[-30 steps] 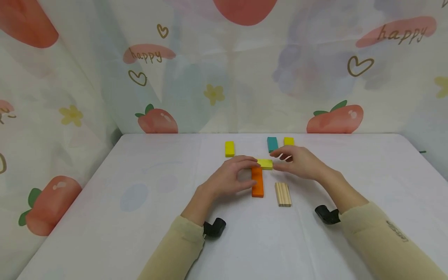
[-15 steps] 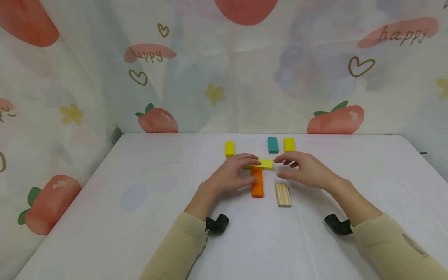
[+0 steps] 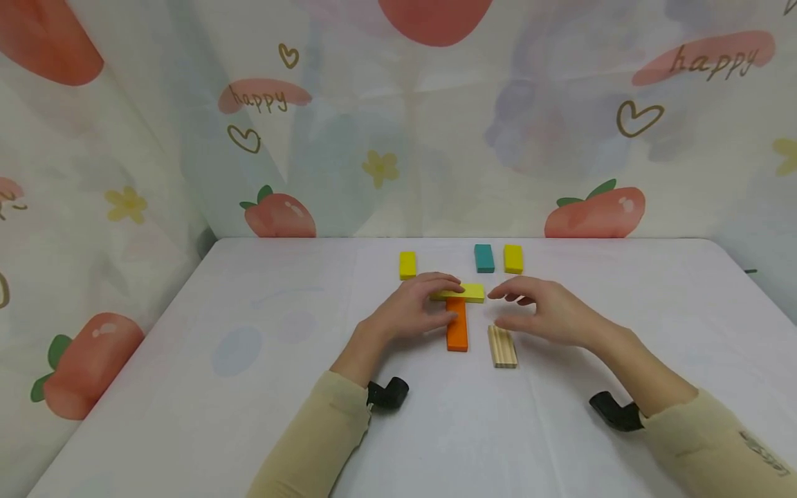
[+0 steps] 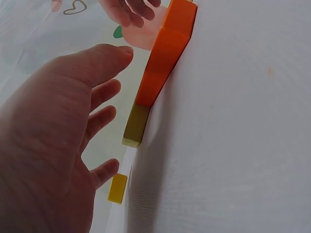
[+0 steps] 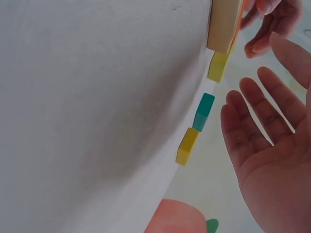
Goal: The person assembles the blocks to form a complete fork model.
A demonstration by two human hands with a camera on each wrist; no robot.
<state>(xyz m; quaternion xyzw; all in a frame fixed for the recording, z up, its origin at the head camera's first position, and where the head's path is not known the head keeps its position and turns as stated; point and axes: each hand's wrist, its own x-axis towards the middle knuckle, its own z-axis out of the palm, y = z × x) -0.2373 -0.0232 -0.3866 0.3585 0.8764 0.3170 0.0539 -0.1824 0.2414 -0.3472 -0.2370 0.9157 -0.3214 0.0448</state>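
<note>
A light yellow block [image 3: 474, 293] lies crosswise at the far end of an orange block [image 3: 457, 337], forming a T. Over its left part reaches my left hand [image 3: 405, 309], fingers loosely bent. In the left wrist view the left thumb [image 4: 114, 58] shows a gap from the orange block, and nothing is gripped. My right hand [image 3: 554, 312] hovers to the right of the T with nothing in it; its palm and relaxed fingers [image 5: 265, 107] show in the right wrist view. Just below its thumb is a pale wooden block [image 3: 503, 349] with lengthwise stripes.
Toward the back of the white-covered table [image 3: 299, 415] lie a yellow block [image 3: 407, 265], a teal block [image 3: 484, 258] and another yellow block [image 3: 513, 259]. A patterned cloth backdrop [image 3: 436, 138] rises behind the far edge and along the left side.
My right hand has drawn back from the crosswise yellow block, toward the right and nearer to me, uncovering the back right yellow block. The left hand has barely moved; the blocks stay put.
</note>
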